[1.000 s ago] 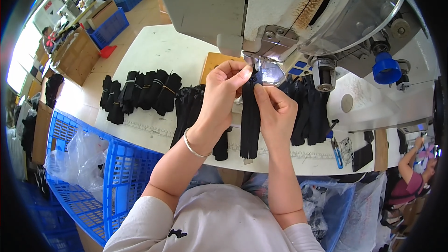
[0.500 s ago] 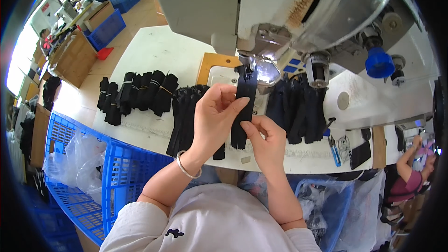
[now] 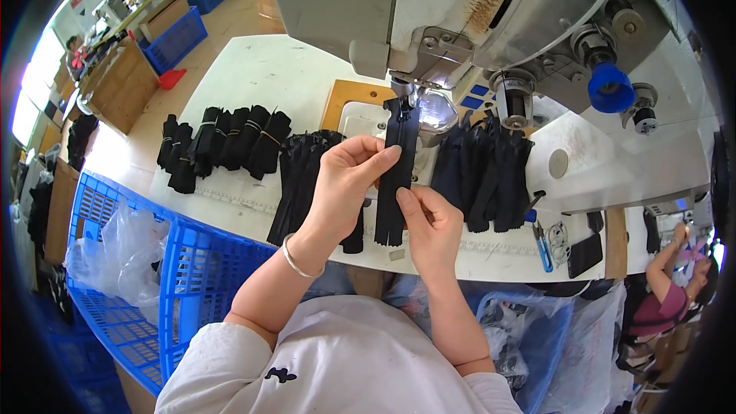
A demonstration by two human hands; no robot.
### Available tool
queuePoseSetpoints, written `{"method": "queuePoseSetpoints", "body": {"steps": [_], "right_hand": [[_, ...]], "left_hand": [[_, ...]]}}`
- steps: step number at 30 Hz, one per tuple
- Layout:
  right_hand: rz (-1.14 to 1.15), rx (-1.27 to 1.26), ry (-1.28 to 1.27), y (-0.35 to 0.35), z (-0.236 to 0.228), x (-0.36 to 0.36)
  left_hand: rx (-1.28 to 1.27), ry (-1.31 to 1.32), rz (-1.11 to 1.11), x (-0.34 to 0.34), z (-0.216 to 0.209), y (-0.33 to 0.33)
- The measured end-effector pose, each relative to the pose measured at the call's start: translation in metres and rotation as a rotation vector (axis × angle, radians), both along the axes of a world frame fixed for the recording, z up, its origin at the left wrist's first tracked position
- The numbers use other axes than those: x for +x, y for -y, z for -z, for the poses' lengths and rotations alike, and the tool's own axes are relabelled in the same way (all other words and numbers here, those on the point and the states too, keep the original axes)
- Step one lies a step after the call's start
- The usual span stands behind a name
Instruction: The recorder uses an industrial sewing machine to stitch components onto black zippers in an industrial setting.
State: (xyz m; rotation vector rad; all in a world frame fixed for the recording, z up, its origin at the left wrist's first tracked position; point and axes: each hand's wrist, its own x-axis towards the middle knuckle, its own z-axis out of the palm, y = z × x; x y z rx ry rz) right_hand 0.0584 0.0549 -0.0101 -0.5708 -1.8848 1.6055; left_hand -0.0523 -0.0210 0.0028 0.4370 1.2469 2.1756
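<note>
A black zipper (image 3: 392, 215) lies lengthwise toward me, its far end under the presser foot (image 3: 400, 86) of a sewing machine (image 3: 330, 8). My left hand (image 3: 341, 184) pinches its left edge between thumb and fingers, partway along. Lower down, my right hand (image 3: 433, 230) is closed on the right edge, thumb on top. The near ends of the tape hang free below both hands. Loose black zippers (image 3: 295, 184) lie in a pile left of my left hand. Another pile of dark zippers (image 3: 491, 176) sits right of the machine's foot.
Several tied black bundles (image 3: 230, 138) rest on the white table (image 3: 253, 69) at left. Blue-handled snips (image 3: 543, 249) and a black phone (image 3: 585, 255) lie at right. A blue crate (image 3: 199, 284) with clear plastic stands at my left; another person (image 3: 663, 291) sits far right.
The view has shifted slightly, so the machine and table sit a little higher. Both hands keep their grip on the zipper, with only slight movement.
</note>
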Motion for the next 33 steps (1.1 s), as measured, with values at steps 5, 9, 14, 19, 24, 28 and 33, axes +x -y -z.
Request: {"method": "queuePoseSetpoints", "body": {"steps": [5,9,14,19,24,28,33], "right_hand": [[-0.022,0.016,-0.066,-0.006,-0.008,-0.009],[0.013,0.081,-0.107,-0.011,-0.017,-0.022],[0.058,0.151,-0.126,-0.023,-0.030,-0.044],[0.087,0.196,-0.104,-0.024,-0.024,-0.044],[0.045,0.194,-0.016,-0.025,0.002,-0.012],[0.312,0.534,0.062,-0.084,0.018,0.007],[0.487,1.086,0.652,-0.127,0.029,0.019]], "left_hand": [[-0.056,-0.042,-0.047,-0.007,-0.006,-0.005],[-0.102,-0.096,-0.040,-0.024,-0.007,-0.016],[-0.056,-0.102,-0.091,-0.041,-0.022,-0.033],[-0.031,-0.105,-0.167,-0.067,-0.019,-0.058],[0.007,-0.047,-0.159,-0.079,-0.022,-0.067],[-0.043,-0.104,-0.115,-0.087,-0.022,-0.053],[-0.036,-0.235,-0.188,-0.081,-0.035,-0.012]]}}
